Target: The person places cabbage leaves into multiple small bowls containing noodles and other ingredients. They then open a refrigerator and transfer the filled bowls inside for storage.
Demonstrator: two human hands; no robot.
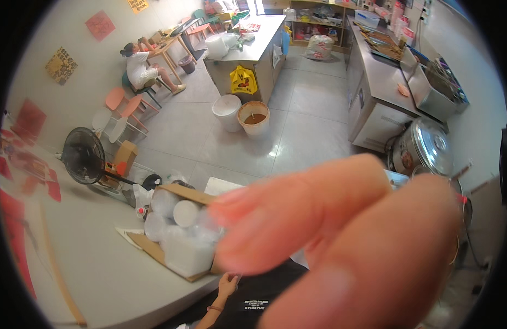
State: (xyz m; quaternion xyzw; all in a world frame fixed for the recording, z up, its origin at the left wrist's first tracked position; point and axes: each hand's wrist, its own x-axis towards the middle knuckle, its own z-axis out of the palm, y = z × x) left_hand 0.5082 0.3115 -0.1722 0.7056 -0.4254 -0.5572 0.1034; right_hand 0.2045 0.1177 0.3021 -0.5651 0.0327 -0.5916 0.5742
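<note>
My right hand (319, 230) looms blurred and very close to the camera, covering the lower right. Its fingers and thumb stand apart, and nothing shows between them. Lower down, my left hand (228, 284) is small, with bent fingers and a band at the wrist, in front of my black shirt (270, 288). Whether it holds something I cannot tell. Just beyond it is an open cardboard box (152, 251) on the pale counter (113, 283). White plastic tubs (186, 214) and a white rectangular container (189, 255) fill the box. My right fingers hide its right side.
A black fan (84, 155) stands at left beside pink chairs (132, 105). Two white buckets, one lidded (227, 113) and one holding brown contents (253, 120), stand by the steel island (257, 53). A seated person (140, 68) is beyond. A large lidded pot (428, 146) is at right.
</note>
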